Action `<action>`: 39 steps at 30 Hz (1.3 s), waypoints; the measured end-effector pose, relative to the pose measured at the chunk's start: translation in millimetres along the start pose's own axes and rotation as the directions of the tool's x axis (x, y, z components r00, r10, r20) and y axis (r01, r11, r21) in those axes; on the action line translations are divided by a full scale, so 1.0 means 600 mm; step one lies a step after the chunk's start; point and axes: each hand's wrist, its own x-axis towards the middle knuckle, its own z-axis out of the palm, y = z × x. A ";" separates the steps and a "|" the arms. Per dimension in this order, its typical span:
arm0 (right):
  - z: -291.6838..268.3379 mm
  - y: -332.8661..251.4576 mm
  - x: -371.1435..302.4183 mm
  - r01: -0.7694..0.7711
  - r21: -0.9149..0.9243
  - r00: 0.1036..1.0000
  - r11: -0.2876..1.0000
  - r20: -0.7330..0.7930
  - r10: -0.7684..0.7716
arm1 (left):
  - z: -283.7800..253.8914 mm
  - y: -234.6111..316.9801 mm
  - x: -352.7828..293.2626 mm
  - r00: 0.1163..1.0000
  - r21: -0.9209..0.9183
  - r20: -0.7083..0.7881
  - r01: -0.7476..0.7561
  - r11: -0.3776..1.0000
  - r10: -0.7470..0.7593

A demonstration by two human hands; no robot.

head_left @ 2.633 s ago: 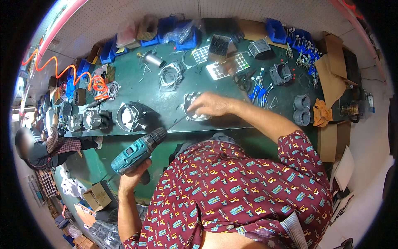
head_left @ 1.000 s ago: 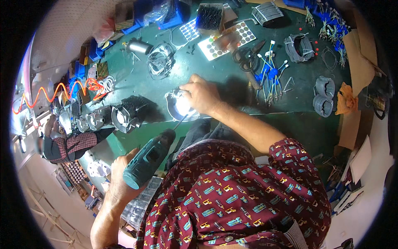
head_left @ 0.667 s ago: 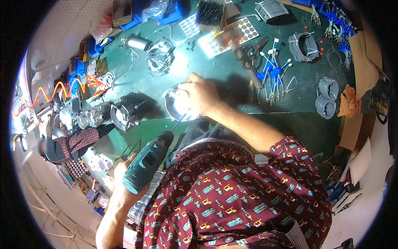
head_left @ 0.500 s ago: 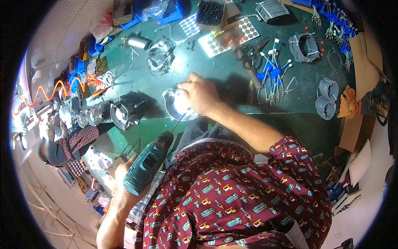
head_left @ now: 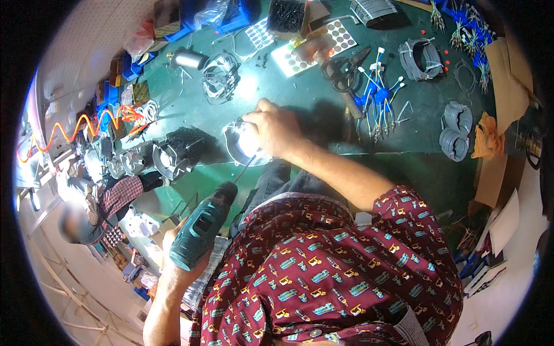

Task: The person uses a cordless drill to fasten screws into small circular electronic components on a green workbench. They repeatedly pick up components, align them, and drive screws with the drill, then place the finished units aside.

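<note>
My left hand is wrapped round a teal and black cordless drill, in front of my shirt. Its long thin bit slants up to the lower edge of a round, bright metal housing at the table's near edge. My right hand is closed on the right side of that housing, fingers curled over its top. Glare washes out the housing's middle, and my hand covers part of it. To its left lies a black finned motor housing with an open metal end.
On the green table lie a coil of grey cable, scissors, a hammer, blue-capped wire bundles and grey cable rolls. A box of black screws stands behind. Another person works at far left.
The view has shifted slightly. Drill and housing keep almost the same places, with the bit still at the housing's lower edge. The person at far left has moved a little.
</note>
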 end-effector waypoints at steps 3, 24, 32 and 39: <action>0.008 -0.004 0.003 0.014 -0.015 1.000 1.000 -0.002 -0.014 | -0.011 0.009 -0.003 0.991 -0.017 0.070 0.117 0.993 -0.115; 0.083 -0.091 0.065 0.004 -0.227 0.976 0.974 0.212 0.045 | 0.011 -0.124 -0.034 0.872 -0.467 -0.173 0.336 0.818 -0.457; 0.046 -0.058 0.028 -0.050 -0.110 0.991 0.993 0.121 0.063 | 0.011 -0.111 -0.025 0.961 -0.411 -0.113 0.185 0.893 -0.251; 0.021 -0.024 0.022 -0.093 -0.132 0.989 0.987 0.098 0.106 | -0.040 -0.022 0.015 0.998 0.142 -0.016 0.056 0.988 -0.054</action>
